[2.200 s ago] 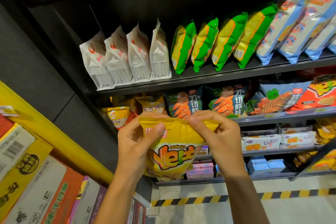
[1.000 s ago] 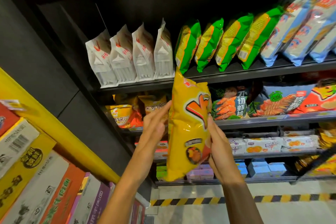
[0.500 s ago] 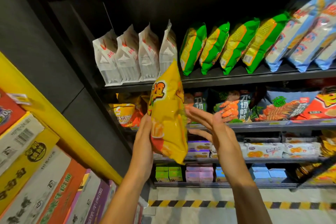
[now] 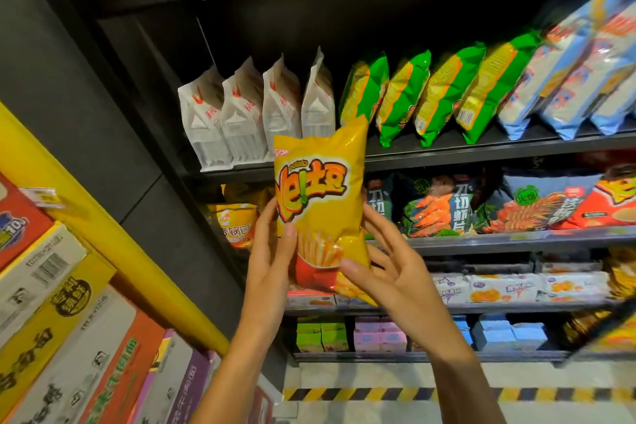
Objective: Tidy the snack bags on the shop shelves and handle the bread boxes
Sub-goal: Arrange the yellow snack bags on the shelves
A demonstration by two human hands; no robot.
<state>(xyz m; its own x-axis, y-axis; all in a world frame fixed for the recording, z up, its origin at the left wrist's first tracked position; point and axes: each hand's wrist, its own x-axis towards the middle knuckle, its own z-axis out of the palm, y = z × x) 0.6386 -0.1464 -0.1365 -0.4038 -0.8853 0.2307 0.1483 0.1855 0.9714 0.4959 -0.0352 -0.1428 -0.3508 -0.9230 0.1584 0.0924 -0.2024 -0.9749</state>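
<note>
Dark shop shelves (image 4: pixel 447 151) carry rows of white, green and blue snack packs, with cartons (image 4: pixel 69 337) stacked at the near left. Held upright in front of the second shelf, the yellow potato-stick bag (image 4: pixel 318 203) faces the viewer, probably so its front can be checked before shelving. Left hand (image 4: pixel 272 262) grips its left edge; right hand (image 4: pixel 395 272), fingers spread, cradles its lower right corner.

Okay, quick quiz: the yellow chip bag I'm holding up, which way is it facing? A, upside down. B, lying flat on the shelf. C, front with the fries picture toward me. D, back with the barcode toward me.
C: the yellow chip bag stands upright between the left hand and right hand, logo above, fries picture below, facing the camera.
</note>
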